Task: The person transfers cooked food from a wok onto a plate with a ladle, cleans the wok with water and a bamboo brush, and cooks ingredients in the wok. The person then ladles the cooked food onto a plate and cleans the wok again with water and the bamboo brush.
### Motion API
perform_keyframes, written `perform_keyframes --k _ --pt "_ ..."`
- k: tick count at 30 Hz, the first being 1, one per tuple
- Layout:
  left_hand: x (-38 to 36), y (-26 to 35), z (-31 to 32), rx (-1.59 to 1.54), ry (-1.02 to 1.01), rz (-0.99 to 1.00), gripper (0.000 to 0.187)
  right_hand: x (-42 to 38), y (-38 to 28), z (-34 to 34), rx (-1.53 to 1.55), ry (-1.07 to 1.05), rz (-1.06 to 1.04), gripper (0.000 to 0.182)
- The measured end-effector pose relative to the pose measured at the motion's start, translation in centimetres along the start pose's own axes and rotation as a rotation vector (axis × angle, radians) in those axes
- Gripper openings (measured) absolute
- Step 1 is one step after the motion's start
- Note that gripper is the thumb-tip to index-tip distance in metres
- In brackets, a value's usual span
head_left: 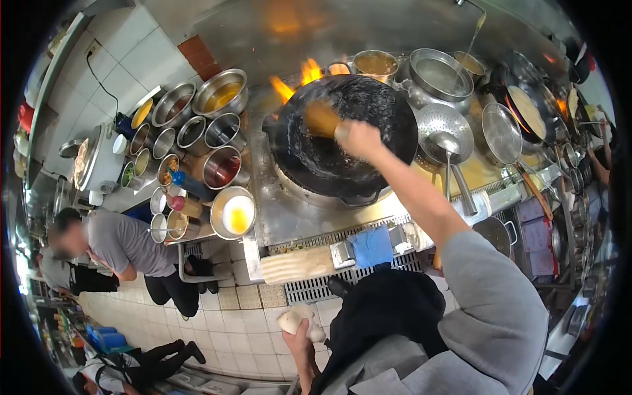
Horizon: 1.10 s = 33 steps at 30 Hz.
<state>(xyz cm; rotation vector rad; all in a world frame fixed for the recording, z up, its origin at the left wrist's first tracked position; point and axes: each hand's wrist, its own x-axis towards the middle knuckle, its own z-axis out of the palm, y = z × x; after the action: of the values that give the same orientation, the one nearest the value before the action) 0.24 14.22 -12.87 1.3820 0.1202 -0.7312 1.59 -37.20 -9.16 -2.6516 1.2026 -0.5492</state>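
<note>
My right hand (pixel 359 139) is closed around a brownish wok brush (pixel 321 120), blurred by motion, inside a large black wok (pixel 388 99). Water seems to wet the wok's inner surface. Orange flames (pixel 312 71) rise behind the wok's far left rim. Down by my left side, my left hand (pixel 298 343) grips a bunched white cloth (pixel 297 320), away from the stove.
Several metal pots and bowls stand left, including a bowl with white and yellow contents (pixel 237 214). On the right lie a perforated strainer (pixel 441 125), a ladle (pixel 445 141) and a mesh skimmer (pixel 501 133). A blue cloth (pixel 370 247) hangs at the front edge. A person (pixel 141 243) bends at left.
</note>
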Motion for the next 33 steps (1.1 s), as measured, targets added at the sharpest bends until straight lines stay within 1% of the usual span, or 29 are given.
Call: perform_keyframes --k 1,2,3,4,5,6,7,8,9,10,12,13,14,15,17,18,19,20,21,22,23,24,25,26,28,29,31,32,33 --pt "0.3 0.0 0.2 0.0 0.006 0.0 0.046 -3.0 -0.7 0.0 0.057 0.02 -0.095 0.024" --pt "0.1 -0.1 0.3 -0.024 0.032 0.012 0.046 -5.4 -0.5 -0.6 0.032 -0.104 -0.11 0.026" --pt "-0.5 -0.3 0.2 -0.05 0.064 0.023 0.046 -7.5 -0.9 -3.7 -0.018 -0.204 -0.058 0.03" --pt "-0.9 -0.4 -0.2 -0.075 0.1 0.036 0.046 -7.9 0.8 -4.5 -0.113 -0.255 -0.031 0.032" --pt "-1.2 -0.6 -0.7 -0.081 0.113 0.038 0.046 -6.9 2.7 -5.8 -0.255 -0.231 0.011 0.031" --pt "-1.5 -0.8 -1.2 -0.088 0.125 0.037 0.046 -4.4 5.6 -6.2 -0.258 -0.201 0.056 0.026" --pt "-1.9 -1.0 -1.4 -0.091 0.136 0.034 0.046 -1.7 9.0 -5.1 -0.247 0.018 -0.003 0.023" --pt "-2.1 -1.0 -1.3 -0.09 0.118 0.03 0.046 1.4 8.0 -6.7 -0.206 -0.045 0.235 0.023" --pt "-2.0 -0.8 -0.9 -0.09 0.098 0.029 0.047 3.4 7.4 -6.4 -0.198 -0.034 0.209 0.026" --pt "-1.6 -0.5 -0.6 -0.09 0.074 0.03 0.047 4.5 5.8 -5.0 -0.211 -0.067 0.27 0.025" --pt "-0.8 -0.4 0.0 -0.022 0.055 0.011 0.046 1.6 1.2 -3.3 -0.242 -0.097 0.089 0.02" --pt "-0.5 -0.4 0.1 0.014 0.042 0.003 0.046 -0.5 0.9 -0.6 -0.138 0.045 0.037 0.017" --pt "-0.4 -0.1 0.3 -0.006 0.051 0.024 0.045 -3.1 0.6 -0.3 -0.041 0.051 -0.065 0.016" --pt "-0.7 0.0 0.6 -0.034 0.066 0.044 0.045 -5.9 0.2 -1.9 -0.048 -0.019 -0.146 0.024" --pt "-1.4 -0.3 0.7 -0.086 0.122 0.069 0.043 -9.1 0.6 -5.8 -0.112 -0.258 -0.047 0.032" --pt "-1.9 -0.7 0.3 -0.11 0.159 0.08 0.042 -8.4 2.5 -6.5 -0.242 -0.279 -0.02 0.033" --pt "-2.1 -0.8 0.1 -0.131 0.195 0.093 0.041 -6.0 5.9 -5.6 -0.326 -0.235 0.022 0.032" --pt "-2.2 -0.6 0.2 -0.122 0.193 0.079 0.041 -3.5 8.3 -5.5 -0.24 -0.031 -0.066 0.029" --pt "-2.3 -0.2 0.2 -0.111 0.189 0.062 0.041 -0.1 8.9 -5.2 -0.209 0.013 0.074 0.028" --pt "-2.5 0.0 0.3 -0.099 0.185 0.043 0.041 3.1 8.2 -4.8 -0.178 0.04 0.15 0.029" --pt "-2.2 0.3 0.4 -0.069 0.152 0.039 0.041 4.5 6.5 -4.4 -0.133 0.024 0.22 0.03" --pt "-1.5 0.5 0.5 -0.04 0.117 0.036 0.042 4.4 4.1 -2.9 -0.087 0.085 0.254 0.03" --pt "-1.2 0.5 0.7 -0.014 0.08 0.031 0.043 3.4 3.0 -0.1 -0.099 0.094 0.155 0.03" --pt "-1.2 0.3 0.9 -0.018 0.078 0.04 0.043 1.1 1.4 1.4 0.005 0.149 0.061 0.027" --pt "-0.4 0.3 1.2 -0.024 0.066 0.068 0.044 -4.4 -0.8 -0.4 0.068 -0.02 -0.119 0.027" --pt "-0.7 0.1 1.2 -0.035 0.105 0.086 0.044 -6.5 -1.4 -3.3 0.061 -0.183 -0.073 0.028" --pt "-1.5 -0.1 0.8 -0.058 0.193 0.127 0.045 -8.2 0.9 -6.2 -0.103 -0.254 -0.041 0.028" --pt "-1.6 0.3 0.7 -0.065 0.205 0.124 0.046 -6.7 3.4 -6.8 -0.253 -0.245 -0.038 0.03" --pt "-2.1 0.7 0.6 -0.071 0.22 0.117 0.047 -4.1 6.6 -6.5 -0.247 -0.227 -0.021 0.03"
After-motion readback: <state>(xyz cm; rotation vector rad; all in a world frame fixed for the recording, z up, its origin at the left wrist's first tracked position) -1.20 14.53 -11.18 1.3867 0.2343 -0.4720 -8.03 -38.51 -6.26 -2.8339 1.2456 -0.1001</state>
